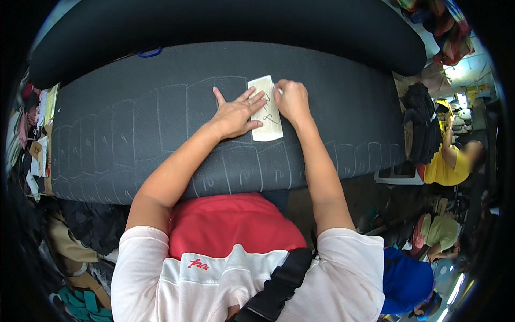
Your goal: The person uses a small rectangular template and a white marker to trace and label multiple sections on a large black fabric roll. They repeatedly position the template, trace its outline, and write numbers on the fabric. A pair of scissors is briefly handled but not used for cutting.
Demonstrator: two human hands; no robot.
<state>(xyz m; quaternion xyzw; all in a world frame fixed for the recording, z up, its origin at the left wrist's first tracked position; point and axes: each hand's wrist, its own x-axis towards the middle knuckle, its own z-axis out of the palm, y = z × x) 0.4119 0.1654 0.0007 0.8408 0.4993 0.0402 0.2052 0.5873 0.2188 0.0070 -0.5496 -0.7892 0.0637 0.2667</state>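
Card (269, 115), pale, rectangular and marked with dark handwriting, is laid flat on dark grey cloth (354, 107), its long sides turned slightly off the line of the person's view. It is pressed from its left side by the left hand (236, 118), whose fingers are spread wide apart; some are rested across its surface, and the index finger is stretched out over the cloth to its left. At the card's upper right edge the right hand (292, 102) is set, its fingers curled in together; whether something small is pinched in them cannot be told. To the left of the card and below it, the cloth is crossed by pale drawn lines (187, 112), by which rows of panel-like outlines are formed. Beyond the card, the far side is filled by a thick dark bulk (230, 21), and well to the card's upper left a blue loop (149, 52) is seen near it. Far to the right of the card, a person in a yellow top (450, 165) is seen, as is, lower down, a person in blue (407, 282).
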